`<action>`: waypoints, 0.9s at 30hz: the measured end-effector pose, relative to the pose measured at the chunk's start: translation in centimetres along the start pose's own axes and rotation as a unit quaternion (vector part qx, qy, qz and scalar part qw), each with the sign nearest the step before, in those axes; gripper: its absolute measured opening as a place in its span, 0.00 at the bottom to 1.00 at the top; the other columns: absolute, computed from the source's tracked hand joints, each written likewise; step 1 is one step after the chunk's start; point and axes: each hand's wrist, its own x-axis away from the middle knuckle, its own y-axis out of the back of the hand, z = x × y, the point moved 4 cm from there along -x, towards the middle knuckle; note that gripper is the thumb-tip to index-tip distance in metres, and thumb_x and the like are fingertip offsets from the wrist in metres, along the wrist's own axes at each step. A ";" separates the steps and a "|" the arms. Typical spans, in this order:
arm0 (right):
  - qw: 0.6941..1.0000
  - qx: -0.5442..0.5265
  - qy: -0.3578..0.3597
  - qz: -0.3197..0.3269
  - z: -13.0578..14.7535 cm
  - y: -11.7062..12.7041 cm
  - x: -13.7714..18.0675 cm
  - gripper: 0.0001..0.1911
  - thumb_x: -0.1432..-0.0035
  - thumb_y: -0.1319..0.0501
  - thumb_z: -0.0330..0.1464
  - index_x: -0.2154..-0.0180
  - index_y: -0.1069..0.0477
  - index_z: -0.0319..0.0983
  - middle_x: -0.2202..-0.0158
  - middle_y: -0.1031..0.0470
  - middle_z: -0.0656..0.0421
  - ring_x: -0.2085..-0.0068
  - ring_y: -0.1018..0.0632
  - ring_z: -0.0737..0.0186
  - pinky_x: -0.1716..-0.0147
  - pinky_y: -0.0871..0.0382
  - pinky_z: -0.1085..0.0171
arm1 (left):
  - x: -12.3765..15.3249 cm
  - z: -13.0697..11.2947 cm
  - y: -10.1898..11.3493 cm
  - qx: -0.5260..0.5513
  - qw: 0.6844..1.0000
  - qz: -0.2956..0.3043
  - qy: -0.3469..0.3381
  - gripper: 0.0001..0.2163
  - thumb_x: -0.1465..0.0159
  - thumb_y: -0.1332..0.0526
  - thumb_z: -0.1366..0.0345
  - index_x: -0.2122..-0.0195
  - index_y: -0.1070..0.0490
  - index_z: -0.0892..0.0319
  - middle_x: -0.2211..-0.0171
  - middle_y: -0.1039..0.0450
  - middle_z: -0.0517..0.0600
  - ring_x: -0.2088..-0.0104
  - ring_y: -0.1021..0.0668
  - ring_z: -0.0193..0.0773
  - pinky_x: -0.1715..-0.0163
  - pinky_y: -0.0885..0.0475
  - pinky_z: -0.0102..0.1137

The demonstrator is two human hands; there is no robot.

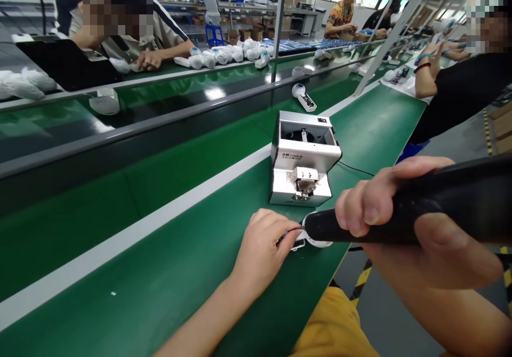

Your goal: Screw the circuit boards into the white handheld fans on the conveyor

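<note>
My right hand (420,218) is wrapped round a black electric screwdriver (372,221), its tip pointing left toward the work. Under that tip lies a white device housing (322,243) with a round end, partly hidden by the tool. My left hand (266,247) is closed on the housing's narrow end, thumb and fingers pinching close to the bit. What exactly sits between those fingertips is mostly covered. Just beyond both hands stands a silver screw feeder (304,157) with an open top window and a small metal outlet at its front.
A green workbench (160,303) borders a conveyor belt (200,159) carrying white housings, one an opened handheld unit (304,98). Wrapped white units (236,53) lie across the line. Co-workers sit opposite and at right. A slanted metal post (394,37) rises behind the feeder.
</note>
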 end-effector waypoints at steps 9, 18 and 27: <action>1.000 0.005 -0.022 -0.017 1.2 1.0 1.5 0.11 0.44 0.35 0.32 0.58 0.32 0.43 0.75 0.32 0.60 0.76 0.29 0.61 0.77 0.30 0.58 | 1.3 -0.5 -0.3 -0.049 0.997 0.026 -0.050 0.09 0.33 0.38 0.61 0.69 0.26 0.58 0.73 0.25 0.48 0.69 0.27 0.38 0.67 0.33 0.34; 0.999 0.003 -0.034 0.009 0.7 1.4 2.5 0.12 0.42 0.36 0.33 0.57 0.33 0.43 0.74 0.32 0.61 0.77 0.28 0.61 0.77 0.31 0.58 | 1.6 -1.8 -1.2 -0.092 0.986 0.099 -0.102 0.09 0.28 0.46 0.66 0.62 0.28 0.60 0.67 0.24 0.50 0.67 0.28 0.40 0.67 0.35 0.35; 0.998 0.012 -0.046 0.045 0.5 1.1 2.8 0.12 0.41 0.36 0.34 0.56 0.35 0.43 0.74 0.32 0.61 0.77 0.28 0.61 0.77 0.31 0.59 | 2.1 -1.6 -1.1 -0.086 0.985 0.107 -0.105 0.12 0.29 0.46 0.63 0.66 0.27 0.60 0.70 0.25 0.50 0.67 0.28 0.40 0.67 0.35 0.34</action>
